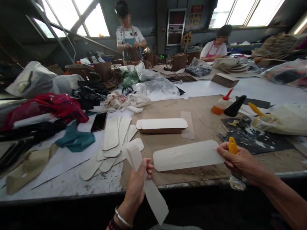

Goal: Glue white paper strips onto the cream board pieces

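Note:
My left hand is closed around a few pale narrow strips, whose ends stick out above and below the fist. Between thumb and fingers, my right hand pinches the end of a long white panel with rounded corners. The same hand also grips a yellow-handled tool; its whitish, glue-crusted end hangs below the fingers. Beyond the panel lies a neat stack of brown pieces topped with white rounded panels. Loose white panels fan out left of my left hand.
A glue bottle with a red tip stands at right, near a dark glue-smeared board and a plastic-wrapped bundle. At left lie a phone, teal cloth and red material. Two people work across the table.

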`<state>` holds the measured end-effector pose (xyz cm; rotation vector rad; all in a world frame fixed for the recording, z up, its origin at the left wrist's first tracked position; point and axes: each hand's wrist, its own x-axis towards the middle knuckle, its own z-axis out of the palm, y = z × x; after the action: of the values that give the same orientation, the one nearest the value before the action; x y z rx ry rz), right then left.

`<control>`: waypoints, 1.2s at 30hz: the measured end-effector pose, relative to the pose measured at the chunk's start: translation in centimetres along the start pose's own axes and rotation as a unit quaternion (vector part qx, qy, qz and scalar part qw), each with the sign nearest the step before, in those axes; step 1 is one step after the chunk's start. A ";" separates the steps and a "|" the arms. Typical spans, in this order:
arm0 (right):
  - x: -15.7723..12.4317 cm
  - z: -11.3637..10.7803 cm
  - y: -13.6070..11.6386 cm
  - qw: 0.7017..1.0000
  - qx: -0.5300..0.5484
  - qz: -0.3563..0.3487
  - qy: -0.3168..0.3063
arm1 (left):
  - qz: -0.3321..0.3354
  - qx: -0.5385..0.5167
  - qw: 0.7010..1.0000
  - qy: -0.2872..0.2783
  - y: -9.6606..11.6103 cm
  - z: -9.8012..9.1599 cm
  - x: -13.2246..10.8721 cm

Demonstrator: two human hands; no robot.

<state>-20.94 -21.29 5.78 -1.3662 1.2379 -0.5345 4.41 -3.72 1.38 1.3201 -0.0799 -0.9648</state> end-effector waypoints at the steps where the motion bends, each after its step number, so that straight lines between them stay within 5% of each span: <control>1: 0.0 0.0 0.0 1.000 0.005 0.000 -0.003 | 0.002 -0.001 1.000 0.000 0.0 0.0 0.0; 17: -1.1 1.3 0.2 0.994 0.106 -0.003 -0.026 | -0.023 0.054 0.998 -0.018 0.2 -0.6 -0.2; 27: -1.4 1.6 0.5 0.996 -0.040 -0.081 0.004 | -0.007 0.089 0.996 0.003 0.5 -0.1 -0.7; 36: -1.3 1.5 0.6 0.993 -0.056 -0.100 0.005 | 0.010 0.093 0.995 0.023 0.4 0.2 -1.1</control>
<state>-20.32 -19.39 5.28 -1.5951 1.1590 -0.6185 3.84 -3.20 2.24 1.5098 -0.1502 -0.9254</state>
